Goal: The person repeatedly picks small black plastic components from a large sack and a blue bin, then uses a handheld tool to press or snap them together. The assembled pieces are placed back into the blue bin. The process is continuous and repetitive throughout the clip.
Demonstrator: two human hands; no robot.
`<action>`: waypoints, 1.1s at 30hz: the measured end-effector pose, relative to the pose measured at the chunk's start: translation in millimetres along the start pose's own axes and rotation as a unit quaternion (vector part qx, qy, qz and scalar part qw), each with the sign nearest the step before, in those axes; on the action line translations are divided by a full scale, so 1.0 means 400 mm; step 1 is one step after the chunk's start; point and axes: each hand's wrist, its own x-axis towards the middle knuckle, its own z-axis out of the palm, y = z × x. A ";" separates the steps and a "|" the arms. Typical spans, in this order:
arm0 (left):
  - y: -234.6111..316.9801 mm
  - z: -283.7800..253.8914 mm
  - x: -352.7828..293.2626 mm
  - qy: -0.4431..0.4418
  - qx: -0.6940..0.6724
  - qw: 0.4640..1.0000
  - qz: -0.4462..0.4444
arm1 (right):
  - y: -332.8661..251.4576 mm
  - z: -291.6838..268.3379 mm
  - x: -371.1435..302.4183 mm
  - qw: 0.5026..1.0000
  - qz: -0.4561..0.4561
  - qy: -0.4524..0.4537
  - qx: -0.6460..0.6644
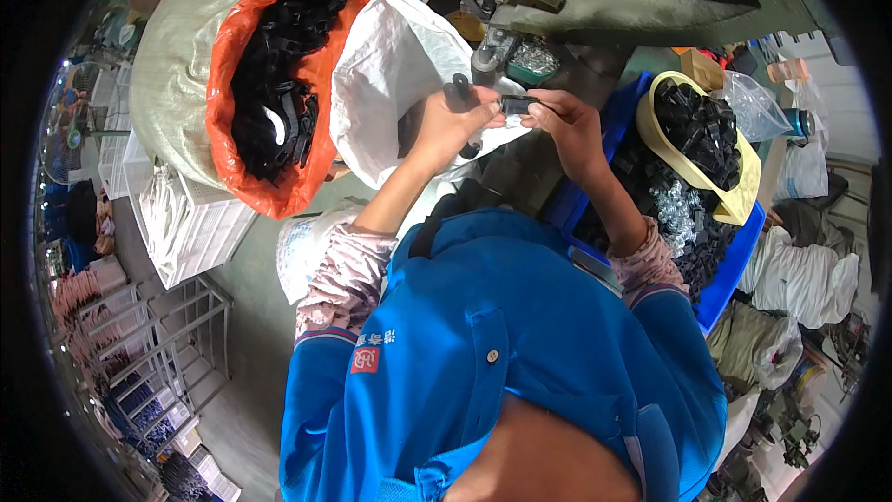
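Observation:
My left hand [444,130] is closed around a long black plastic part [458,93] with rounded ends, which sticks out above and below the fingers. Between the two hands is a short dark piece [518,105] with a shiny light bit under it. My right hand [569,130] pinches its right end, while the left fingertips meet its left end. Just behind the left hand gapes a white woven sack [372,84]. Past the fingers stands a grey metal machine part [492,58]; what lies inside my left palm is hidden.
An orange-lined sack [223,102] of black parts stands at left. On the right, a blue tray [734,265] holds black pieces, small clear or metallic bits [678,214] and a yellow scoop-like container [751,177]. A green machine arm [650,0] overhangs the back. White crates [200,232] stand lower left.

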 end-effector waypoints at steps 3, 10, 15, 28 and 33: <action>0.005 -0.009 0.004 -0.028 -0.026 0.998 -0.042 | -0.004 -0.011 0.009 0.998 0.047 0.013 0.025; 0.011 -0.054 -0.015 -0.136 -0.222 0.952 -0.161 | -0.044 -0.059 0.017 0.990 0.084 0.005 0.114; 0.027 -0.039 -0.040 -0.175 -0.161 0.959 -0.155 | -0.076 -0.049 0.029 0.993 0.053 0.019 0.099; 0.035 -0.001 -0.069 -0.183 -0.018 0.974 -0.133 | -0.083 -0.038 0.035 0.999 0.042 -0.025 -0.001; 0.024 0.010 -0.067 -0.194 -0.024 0.971 -0.139 | -0.085 -0.038 0.022 1.000 0.026 -0.001 -0.009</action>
